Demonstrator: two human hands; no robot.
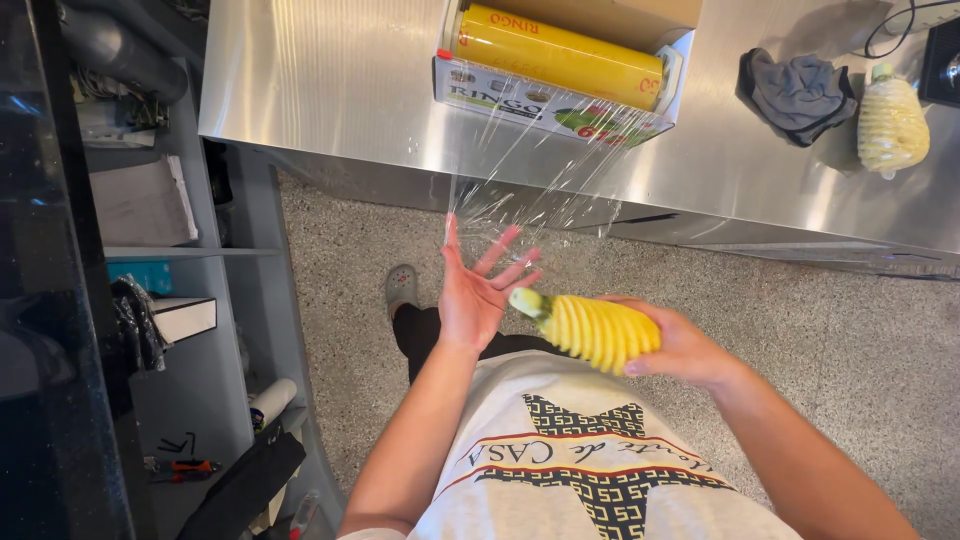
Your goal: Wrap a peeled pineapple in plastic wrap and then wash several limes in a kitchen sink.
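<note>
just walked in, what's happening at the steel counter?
A person's right hand holds a peeled, spiral-cut pineapple. Their left hand, fingers spread, is at the end of a sheet of cling film pulled out from the roll in its box on the steel counter. A second pineapple, already wrapped, lies on the counter beside a grey cloth.

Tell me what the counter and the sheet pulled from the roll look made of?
The counter looks like brushed stainless steel: grey, smooth, with soft reflections. The sheet looks like thin clear plastic film: see-through, glossy, creased, stretching from the yellow roll to the left hand.
</note>
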